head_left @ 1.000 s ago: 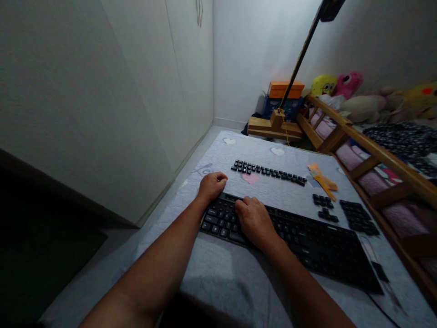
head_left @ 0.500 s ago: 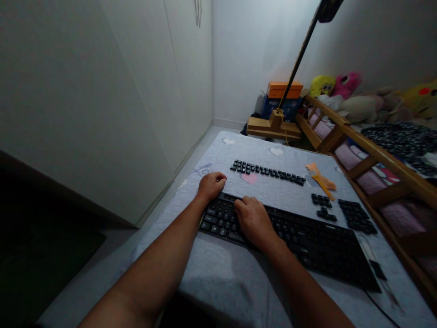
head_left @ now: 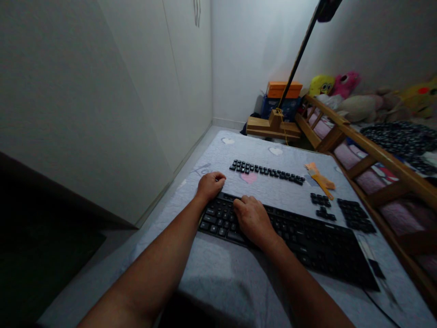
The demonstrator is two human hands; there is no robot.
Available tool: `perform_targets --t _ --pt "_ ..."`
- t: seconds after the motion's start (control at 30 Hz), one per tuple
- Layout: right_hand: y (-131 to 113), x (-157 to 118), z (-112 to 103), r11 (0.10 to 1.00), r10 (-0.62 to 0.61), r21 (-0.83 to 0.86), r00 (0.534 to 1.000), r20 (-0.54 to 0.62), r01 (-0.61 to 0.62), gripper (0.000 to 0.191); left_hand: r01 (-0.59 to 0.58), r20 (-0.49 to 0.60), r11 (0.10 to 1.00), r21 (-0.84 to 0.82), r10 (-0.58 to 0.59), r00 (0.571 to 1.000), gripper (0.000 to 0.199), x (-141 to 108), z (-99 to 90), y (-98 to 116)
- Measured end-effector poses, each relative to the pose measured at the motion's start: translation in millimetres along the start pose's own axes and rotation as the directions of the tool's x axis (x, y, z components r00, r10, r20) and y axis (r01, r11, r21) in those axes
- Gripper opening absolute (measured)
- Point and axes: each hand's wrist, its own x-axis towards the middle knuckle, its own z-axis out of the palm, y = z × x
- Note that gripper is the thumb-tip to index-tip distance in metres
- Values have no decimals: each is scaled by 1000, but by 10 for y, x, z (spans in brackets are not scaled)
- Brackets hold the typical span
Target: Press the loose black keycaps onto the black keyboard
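A black keyboard (head_left: 327, 248) lies slantwise on the bedspread. Keycaps fill its left part, while its right part looks dark and bare of caps. My left hand (head_left: 210, 186) is closed with curled fingers at the keyboard's back left corner; whether it holds anything is hidden. Over the keyboard's left-middle keys, my right hand (head_left: 252, 221) is bent down, thumb and fingers drawn together; its fingertips are hidden. Behind the keyboard, loose keycaps (head_left: 266, 171) stand in rows. More loose keycaps (head_left: 322, 200) sit to the right, beside a block of keycaps (head_left: 355, 216).
A yellow-handled brush (head_left: 321, 183) lies on an orange cloth (head_left: 327, 181). Slim tools (head_left: 377, 269) rest right of the keyboard, near its cable (head_left: 378, 310). A wooden bed rail (head_left: 372, 146) runs along the right, a pale cabinet (head_left: 136, 114) on the left. A wooden-footed stand (head_left: 273, 123) is behind.
Both hands and the keyboard hold the same places. The whole view has shifted very slightly.
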Motion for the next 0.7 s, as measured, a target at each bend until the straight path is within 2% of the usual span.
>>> perform_targets --t 0.47,0.7 --pt "12 -18 39 1000 -19 1 999 -45 19 19 11 -3 1000 -1 -11 1000 23 -8 -16 30" --pt "40 -27 74 998 -9 56 997 -70 13 10 7 -1 1000 -13 -7 1000 24 -8 -12 26"
